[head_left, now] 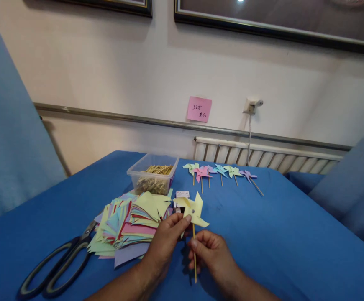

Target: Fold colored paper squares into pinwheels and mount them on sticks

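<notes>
Fingers of our left hand (pixel 166 238) are pinching the yellow pinwheel (pixel 192 210) at its lower left edge, right by the little pin in its middle. Our right hand (pixel 211 251) is closed around the wooden stick (pixel 194 255), just below the paper, and the stick's bottom end is poking out under that hand. So both hands are gripping the same toy, one on the paper and one on the stick, and the toy is sitting above the blue table (pixel 279 242). We think we are fixing the paper onto the stick. To do it well, we are keeping the stick straight up and down, holding it close to the top so it does not wobble, and pinching the paper softly so the points do not bend. Just left of our left hand, a pile of colored paper squares (pixel 128 223) is lying, and past that the scissors (pixel 59 261). Behind the pinwheel, a clear box of sticks (pixel 153 172) is sitting, and a row of finished pinwheels (pixel 221 171) is lying farther back and to the right.
</notes>
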Available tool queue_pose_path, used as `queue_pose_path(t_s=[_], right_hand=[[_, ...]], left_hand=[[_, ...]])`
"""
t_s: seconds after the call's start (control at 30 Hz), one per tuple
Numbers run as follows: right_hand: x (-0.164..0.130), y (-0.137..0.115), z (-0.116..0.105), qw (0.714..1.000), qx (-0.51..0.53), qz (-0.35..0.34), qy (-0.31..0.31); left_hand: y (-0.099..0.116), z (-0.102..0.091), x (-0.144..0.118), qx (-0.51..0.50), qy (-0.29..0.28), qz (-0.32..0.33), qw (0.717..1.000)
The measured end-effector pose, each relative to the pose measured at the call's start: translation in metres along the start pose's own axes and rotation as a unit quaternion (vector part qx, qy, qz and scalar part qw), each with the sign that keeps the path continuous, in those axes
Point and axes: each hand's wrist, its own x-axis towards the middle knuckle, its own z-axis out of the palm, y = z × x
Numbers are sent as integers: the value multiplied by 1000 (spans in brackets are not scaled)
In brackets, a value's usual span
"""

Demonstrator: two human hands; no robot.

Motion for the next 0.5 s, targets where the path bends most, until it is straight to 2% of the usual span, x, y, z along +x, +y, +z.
queue_pose_path(t_s=[0.1,0.27,0.5], right_hand=[[4,-1,-4,1000,6,-11,27],[6,0,-8,999,-4,-25,31],[4,0,-8,999,-1,-27,29]], left_hand=[[-3,0,1,13,-20,0,1000],[-8,-2,4,83,36,25,996],[-10,-7,5,91,49,41,994]])
